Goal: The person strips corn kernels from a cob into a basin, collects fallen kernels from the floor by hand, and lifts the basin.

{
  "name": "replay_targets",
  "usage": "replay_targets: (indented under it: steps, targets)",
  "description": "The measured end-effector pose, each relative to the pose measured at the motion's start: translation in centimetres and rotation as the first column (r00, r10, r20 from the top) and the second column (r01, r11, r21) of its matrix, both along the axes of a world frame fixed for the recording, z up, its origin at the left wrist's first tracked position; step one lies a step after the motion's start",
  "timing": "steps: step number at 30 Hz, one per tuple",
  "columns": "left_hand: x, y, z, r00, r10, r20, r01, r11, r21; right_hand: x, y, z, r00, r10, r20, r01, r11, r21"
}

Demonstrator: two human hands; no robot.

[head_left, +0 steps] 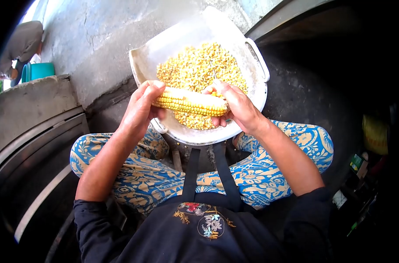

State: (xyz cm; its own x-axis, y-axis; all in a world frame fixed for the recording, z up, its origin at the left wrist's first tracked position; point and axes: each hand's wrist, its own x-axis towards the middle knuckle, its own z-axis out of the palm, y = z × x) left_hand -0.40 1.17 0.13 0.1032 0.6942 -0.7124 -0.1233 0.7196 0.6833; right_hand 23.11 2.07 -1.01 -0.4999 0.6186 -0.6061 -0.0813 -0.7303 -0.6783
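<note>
A yellow corn cob lies level between my two hands, above a white basin with loose corn kernels in it. Part of the cob's upper side looks pale, while rows of kernels show along its lower side. My left hand is wrapped round the cob's left end, thumb on top. Round the right end my right hand is closed, with a few kernels by its fingers. A thin dark tool seems to stick up at the right thumb; it is too small to make out.
A handle juts from the basin's right side. At the upper left, a teal bucket stands behind a low concrete wall, near a partly visible person. Patterned trousers cover my bent legs. Blurred items lie in shadow at the right.
</note>
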Motion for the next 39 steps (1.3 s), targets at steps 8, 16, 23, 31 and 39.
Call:
replay_targets:
  steps: [8,16,23,31,39]
  targets:
    - [1.0,-0.6,0.7,0.988,-0.149,-0.041,0.151,0.988,0.041,-0.9,-0.3,0.1,0.884,0.217,0.414,-0.389,0.832,0.395]
    - [1.3,-1.0,0.7,0.976,-0.214,0.037,0.213,0.977,0.033,-2.0,-1.0,1.0,0.852,0.274,0.446,-0.458,0.803,0.382]
    - [1.3,-1.4,0.2,0.969,-0.215,0.118,0.207,0.975,0.08,-1.6,-1.1,0.5,0.862,0.213,0.46,-0.429,0.791,0.437]
    - [1.0,-1.2,-0.3,0.95,-0.25,0.189,0.224,0.964,0.146,-1.6,-1.1,-0.2,0.892,0.255,0.373,-0.389,0.854,0.346]
    - [1.2,-1.0,0.1,0.955,-0.226,0.19,0.206,0.971,0.122,-2.4,-1.1,0.2,0.879,0.167,0.447,-0.374,0.822,0.429]
